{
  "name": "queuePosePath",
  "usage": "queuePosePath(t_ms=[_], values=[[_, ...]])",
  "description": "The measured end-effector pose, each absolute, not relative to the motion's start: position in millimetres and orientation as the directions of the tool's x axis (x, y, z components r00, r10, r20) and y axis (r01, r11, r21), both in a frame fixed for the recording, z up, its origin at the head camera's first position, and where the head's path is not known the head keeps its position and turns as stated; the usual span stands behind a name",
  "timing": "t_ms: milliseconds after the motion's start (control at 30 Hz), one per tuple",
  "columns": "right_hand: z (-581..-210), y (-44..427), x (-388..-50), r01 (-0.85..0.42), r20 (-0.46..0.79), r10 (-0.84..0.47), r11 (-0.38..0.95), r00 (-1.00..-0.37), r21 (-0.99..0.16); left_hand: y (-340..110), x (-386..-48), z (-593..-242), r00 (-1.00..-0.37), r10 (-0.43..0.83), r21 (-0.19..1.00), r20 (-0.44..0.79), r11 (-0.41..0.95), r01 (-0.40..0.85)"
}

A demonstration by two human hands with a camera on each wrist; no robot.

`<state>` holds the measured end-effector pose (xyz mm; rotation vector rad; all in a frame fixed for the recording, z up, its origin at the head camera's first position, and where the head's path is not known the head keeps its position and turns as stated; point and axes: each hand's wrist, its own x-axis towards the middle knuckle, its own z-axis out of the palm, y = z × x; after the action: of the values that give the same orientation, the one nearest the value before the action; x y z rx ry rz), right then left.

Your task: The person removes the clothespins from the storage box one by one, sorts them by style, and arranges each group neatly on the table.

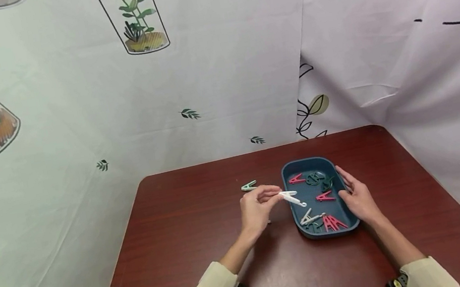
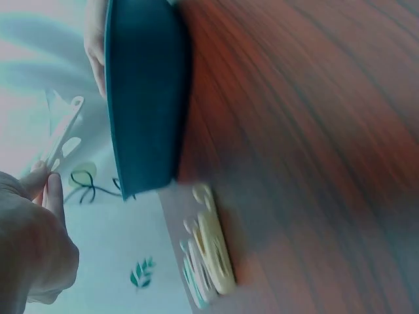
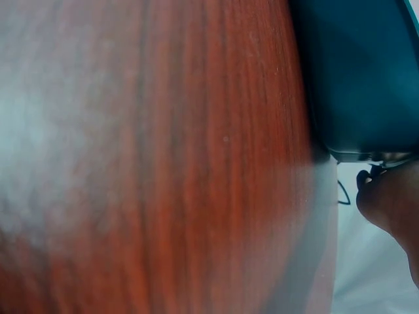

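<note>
While your left hand (image 1: 259, 209) pinches a white clip (image 1: 294, 200) over the left rim of the tray (image 1: 337, 206), your right hand (image 1: 360, 200) grips its right wall. Red clips (image 1: 325, 197), a cream clip (image 1: 314, 219) and dark green pieces (image 1: 326, 184) lie inside the tray. Left of it, a mint clip (image 1: 247, 188) and a yellowish clip (image 2: 217, 255) rest on the tabletop (image 1: 183, 246), partly screened by your left hand.

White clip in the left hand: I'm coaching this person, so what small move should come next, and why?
Probably lower the white clip into the blue tray and let go: the left hand pinches it with its free end above the tray, the right hand is against the opposite side, and red clips lie inside.
</note>
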<state>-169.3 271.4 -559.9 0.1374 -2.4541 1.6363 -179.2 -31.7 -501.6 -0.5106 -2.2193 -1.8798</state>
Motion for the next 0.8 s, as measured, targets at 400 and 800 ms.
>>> queuePosePath(t_ms=[400, 800], values=[[-558.4, 271.4, -168.7, -0.164, 0.19, 0.031, 0.385, -0.981, -0.908, -84.7, -162.6, -513.2, -0.958, 0.069, 0.952, 0.279, 0.107, 0.285], [-557.2, 270.6, -169.2, -0.147, 0.172, 0.035, 0.374, -0.984, -0.916, -114.7, -141.8, -539.7, -0.972, 0.04, 0.969, 0.23, 0.081, 0.233]])
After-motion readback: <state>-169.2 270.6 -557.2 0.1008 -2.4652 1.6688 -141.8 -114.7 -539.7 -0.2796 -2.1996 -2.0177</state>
